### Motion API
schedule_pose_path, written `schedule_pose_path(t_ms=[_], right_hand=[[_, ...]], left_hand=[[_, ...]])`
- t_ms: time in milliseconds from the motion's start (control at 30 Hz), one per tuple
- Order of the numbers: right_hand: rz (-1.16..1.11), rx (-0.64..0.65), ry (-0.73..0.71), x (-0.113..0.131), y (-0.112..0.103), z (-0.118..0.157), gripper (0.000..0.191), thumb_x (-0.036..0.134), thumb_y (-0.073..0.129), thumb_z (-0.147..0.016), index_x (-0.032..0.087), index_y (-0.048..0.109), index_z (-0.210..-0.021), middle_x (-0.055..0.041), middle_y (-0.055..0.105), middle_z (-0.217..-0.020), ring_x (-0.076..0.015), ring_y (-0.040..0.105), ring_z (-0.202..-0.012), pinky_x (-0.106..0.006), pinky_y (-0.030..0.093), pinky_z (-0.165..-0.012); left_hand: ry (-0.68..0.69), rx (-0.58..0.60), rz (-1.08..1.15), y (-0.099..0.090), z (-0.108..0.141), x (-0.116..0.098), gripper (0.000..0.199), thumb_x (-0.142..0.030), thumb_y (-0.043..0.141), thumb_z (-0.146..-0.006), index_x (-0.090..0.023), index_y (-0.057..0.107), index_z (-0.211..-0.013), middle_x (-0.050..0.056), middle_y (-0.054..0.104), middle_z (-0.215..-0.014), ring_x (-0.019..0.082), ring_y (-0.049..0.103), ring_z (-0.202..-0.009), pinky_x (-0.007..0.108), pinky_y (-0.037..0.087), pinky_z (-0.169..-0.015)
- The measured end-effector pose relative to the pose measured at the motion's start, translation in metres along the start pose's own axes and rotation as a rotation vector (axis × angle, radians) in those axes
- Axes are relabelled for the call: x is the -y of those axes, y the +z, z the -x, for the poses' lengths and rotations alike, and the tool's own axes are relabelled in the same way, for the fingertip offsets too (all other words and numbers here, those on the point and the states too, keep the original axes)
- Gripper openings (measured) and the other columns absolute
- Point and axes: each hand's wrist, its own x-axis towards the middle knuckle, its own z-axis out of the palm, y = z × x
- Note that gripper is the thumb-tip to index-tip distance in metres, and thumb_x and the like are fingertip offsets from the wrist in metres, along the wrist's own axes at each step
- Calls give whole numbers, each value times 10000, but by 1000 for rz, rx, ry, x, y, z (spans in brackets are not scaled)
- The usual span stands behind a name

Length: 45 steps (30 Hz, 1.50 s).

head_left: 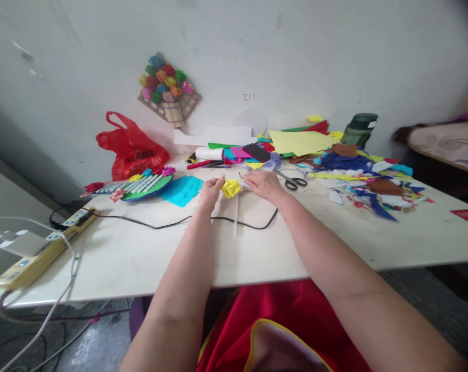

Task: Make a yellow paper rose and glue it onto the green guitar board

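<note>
A yellow crumpled-paper flower (231, 188) is between my hands above the table. My left hand (212, 193) is closed, its thumb and fingertips pinching the flower's left side. My right hand (266, 185) is also closed, with fingertips together just right of the flower; what they hold is too small to make out. A thin, whitish translucent stick (236, 216) points down from below the flower toward me. Behind my right hand lie dark-handled scissors (295, 182). A blue paper sheet (183, 190) rests left of my left hand.
A round board with paper flowers (149, 188) and a red plastic bag (131, 150) stand left. Paper scraps (381, 191) and a green bottle (360, 129) are right. A black cable (156, 227) runs from the power strip (44, 250); a phone (256, 152) lies behind.
</note>
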Motion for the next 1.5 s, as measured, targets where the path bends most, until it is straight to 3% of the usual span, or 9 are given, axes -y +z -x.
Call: schedule_pose_path(t_ms=[200,333,400,567,867,1200,1500], right_hand=[[-33,-74,-22,-5,7,-2,322,319,413,-912,235,710,-1003,-55,701,-960,-180,600,-848,-269,352,-651],[-39,-96,-16,-7,7,-2,301,299,434,-902,234,718,-979,-56,704,-918,-183,606,-824,-270,355,-640],[-44,-100,-11,-7,6,-2,301,303,436,-902,233,719,-976,-60,704,-911,-183,607,-820,-271,361,-645],[-43,-83,-11,-6,6,-1,300,302,436,-904,236,714,-996,-54,701,-940,-178,606,-833,-268,360,-643],[-53,-102,-21,-6,8,-1,296,298,438,-902,229,716,-976,-51,703,-934,-171,601,-823,-266,350,-638],[-59,-103,-18,-5,6,-1,302,299,432,-903,234,719,-971,-50,701,-921,-169,603,-811,-262,372,-646],[-72,-131,-7,-14,6,0,262,286,493,-870,222,733,-953,-54,689,-865,-174,596,-794,-269,372,-644]], left_hand=[[9,108,143,-4,1,0,392,-533,709,-614,-149,660,-677,10,613,-641,148,553,-703,260,402,-712],[16,283,238,-6,3,-3,378,-373,796,-523,-150,682,-805,25,674,-747,175,603,-758,293,435,-768],[5,315,254,-5,4,-3,386,-292,804,-495,-152,672,-830,23,682,-780,172,615,-752,299,449,-761],[-45,264,260,-3,3,-2,389,-207,805,-438,-154,633,-783,5,670,-737,161,621,-699,298,468,-714],[-56,245,312,0,5,-6,396,-204,813,-424,-154,638,-775,-12,649,-666,160,626,-681,294,463,-705],[26,246,324,-3,2,0,387,-200,790,-487,-168,671,-854,11,680,-809,145,609,-738,282,471,-714],[31,227,311,-6,1,0,377,-202,775,-499,-171,660,-857,8,664,-821,146,600,-751,288,461,-729]])
